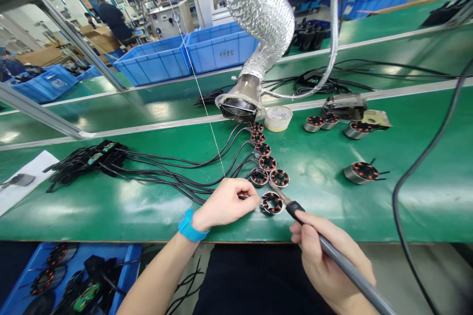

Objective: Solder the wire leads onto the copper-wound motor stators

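Observation:
My right hand [328, 256] is wrapped round a soldering iron [291, 205], its metal tip slanting up and left over the round motor stators. The nearest stator [272, 203], a metal ring with copper windings, lies just below the tip. My left hand [232, 201] pinches a thin black cable beside that stator's left edge; the exact spot between the fingertips is hidden. Behind it, more stators [268, 163] form a row running away from me, with black cables [173, 170] leading left to a bundle with green circuit boards [108, 146].
A fume extractor nozzle [240, 103] hangs over the row's far end, next to a small round tub [278, 118]. Several loose stators [361, 172] and a metal stand [345, 107] are on the right. A black cord [401, 177] hangs at right; a blue crate [127, 266] stands lower left.

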Demonstrator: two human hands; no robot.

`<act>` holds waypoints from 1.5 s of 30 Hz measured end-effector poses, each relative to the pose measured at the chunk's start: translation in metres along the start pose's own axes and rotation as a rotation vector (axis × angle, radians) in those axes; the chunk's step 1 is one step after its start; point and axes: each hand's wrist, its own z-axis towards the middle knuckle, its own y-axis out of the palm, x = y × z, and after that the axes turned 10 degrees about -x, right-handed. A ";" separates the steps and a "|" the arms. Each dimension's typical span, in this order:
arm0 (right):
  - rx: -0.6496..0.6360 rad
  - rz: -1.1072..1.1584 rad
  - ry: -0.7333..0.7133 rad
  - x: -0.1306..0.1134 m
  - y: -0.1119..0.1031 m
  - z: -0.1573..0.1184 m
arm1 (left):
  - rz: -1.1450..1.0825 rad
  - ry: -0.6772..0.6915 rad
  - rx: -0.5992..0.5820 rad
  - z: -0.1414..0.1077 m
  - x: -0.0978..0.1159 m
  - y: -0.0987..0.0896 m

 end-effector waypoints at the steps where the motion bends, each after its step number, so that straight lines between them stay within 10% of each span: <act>1: -0.021 0.010 -0.050 -0.002 0.001 0.006 | 0.003 0.001 0.000 0.000 0.000 0.000; 19: -0.279 0.053 -0.156 -0.007 0.030 0.037 | 0.048 0.126 -0.019 -0.006 -0.006 0.000; 33: -0.176 -0.062 -0.118 -0.008 0.028 0.012 | -0.198 -0.004 -0.203 -0.005 -0.016 0.000; 45: -0.112 -0.038 -0.106 -0.005 0.029 0.007 | -0.170 0.013 -0.027 -0.003 -0.012 0.012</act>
